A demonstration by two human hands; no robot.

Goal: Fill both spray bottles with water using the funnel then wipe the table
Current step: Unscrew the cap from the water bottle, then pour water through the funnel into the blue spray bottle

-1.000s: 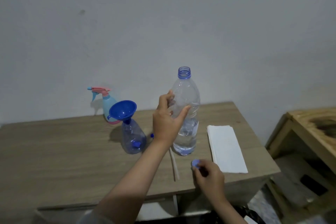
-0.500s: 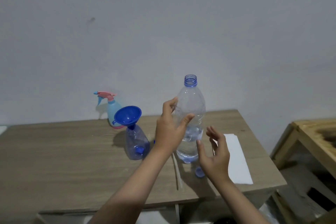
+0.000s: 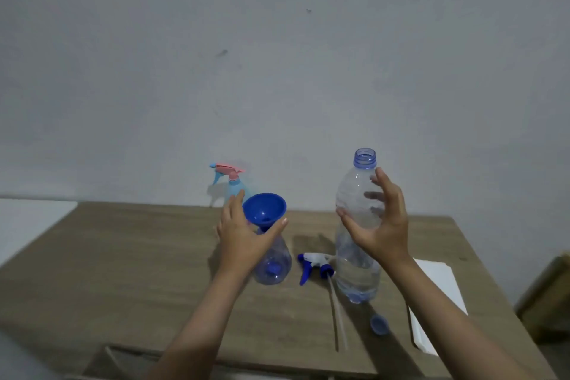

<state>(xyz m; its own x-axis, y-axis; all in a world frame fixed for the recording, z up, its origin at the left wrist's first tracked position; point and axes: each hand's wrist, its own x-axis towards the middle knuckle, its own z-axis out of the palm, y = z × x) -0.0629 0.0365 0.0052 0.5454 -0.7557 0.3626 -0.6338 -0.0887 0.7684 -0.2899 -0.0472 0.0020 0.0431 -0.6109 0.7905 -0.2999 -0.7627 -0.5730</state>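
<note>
A clear water bottle [image 3: 357, 271], uncapped and partly full, stands on the wooden table [image 3: 123, 256]. My right hand [image 3: 382, 225] grips its upper body, thumb in front and fingers behind. A blue funnel [image 3: 265, 208] sits in the neck of a clear blue spray bottle [image 3: 274, 268]. My left hand [image 3: 243, 234] is at the funnel's stem with thumb and fingers spread either side of it. A light-blue spray bottle with a pink trigger [image 3: 231, 176] stands behind by the wall.
A white-and-blue spray head [image 3: 311, 264] with its long tube lies between the two bottles. The blue cap [image 3: 379, 324] lies near the front edge. Folded white paper towel [image 3: 441, 287] lies at the table's right end. A wooden frame [image 3: 552, 287] stands to the right.
My left hand let go of the water bottle and moved left to the funnel. My right hand set the cap down and took hold of the water bottle.
</note>
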